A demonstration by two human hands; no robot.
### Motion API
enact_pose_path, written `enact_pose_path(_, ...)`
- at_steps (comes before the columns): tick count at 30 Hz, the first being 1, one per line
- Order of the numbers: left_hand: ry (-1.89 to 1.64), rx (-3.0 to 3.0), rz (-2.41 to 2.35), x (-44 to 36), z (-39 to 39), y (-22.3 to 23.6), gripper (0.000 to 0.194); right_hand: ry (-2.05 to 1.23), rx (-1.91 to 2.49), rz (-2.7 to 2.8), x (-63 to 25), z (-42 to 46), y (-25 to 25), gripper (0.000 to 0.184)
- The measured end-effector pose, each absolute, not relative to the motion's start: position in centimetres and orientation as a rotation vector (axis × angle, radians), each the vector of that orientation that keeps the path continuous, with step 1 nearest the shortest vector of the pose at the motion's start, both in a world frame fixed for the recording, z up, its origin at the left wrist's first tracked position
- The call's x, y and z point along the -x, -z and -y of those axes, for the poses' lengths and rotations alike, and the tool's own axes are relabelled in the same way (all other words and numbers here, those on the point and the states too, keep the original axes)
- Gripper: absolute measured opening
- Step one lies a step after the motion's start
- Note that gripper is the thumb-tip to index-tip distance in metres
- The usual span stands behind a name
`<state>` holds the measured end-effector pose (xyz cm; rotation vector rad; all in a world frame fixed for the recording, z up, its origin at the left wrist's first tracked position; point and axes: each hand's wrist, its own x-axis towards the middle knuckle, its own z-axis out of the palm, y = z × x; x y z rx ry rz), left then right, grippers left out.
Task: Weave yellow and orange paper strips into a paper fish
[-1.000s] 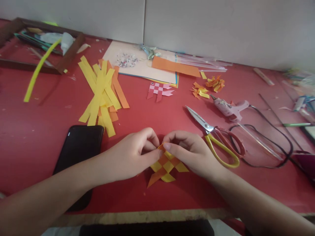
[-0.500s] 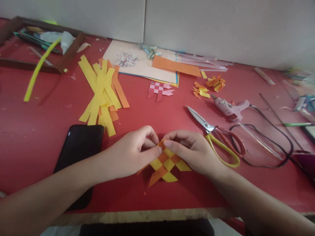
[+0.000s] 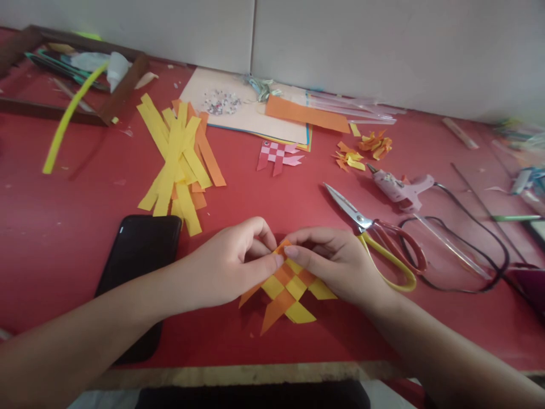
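Note:
A woven paper fish (image 3: 287, 284) of orange and yellow strips is held between both hands above the red table, near its front edge. My left hand (image 3: 244, 261) pinches its upper left edge between thumb and fingers. Opposite, my right hand (image 3: 336, 258) grips the upper right edge, thumb on top. Both thumbs almost meet at the orange tip; the fingertips behind the paper are hidden. Several pointed strip ends hang toward the table edge. Just right of my right hand lie scissors (image 3: 361, 221) with red and yellow handles.
Yellow and orange paper strips (image 3: 174, 153) lie at the left behind a black phone (image 3: 140, 250). A pink-and-red woven fish (image 3: 276, 154) rests further back, near small paper scraps (image 3: 349, 157). A pink glue gun (image 3: 402, 188) with its cord lies right. A wooden tray (image 3: 106, 113) stands back left.
The woven fish has tilted slightly, its lower strip ends shifting down and to the right. Both hands keep their pinch in nearly the same place.

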<state>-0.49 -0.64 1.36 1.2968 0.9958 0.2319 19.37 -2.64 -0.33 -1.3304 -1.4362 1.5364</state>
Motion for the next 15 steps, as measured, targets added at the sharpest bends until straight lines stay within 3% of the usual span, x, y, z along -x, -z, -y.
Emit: enact_pose_path(15,-0.249,-1.308,-0.950,0.49,0.71,-1.18,0.019,-1.534,1.392,1.382,-18.99,3.01,0.42,0.018)
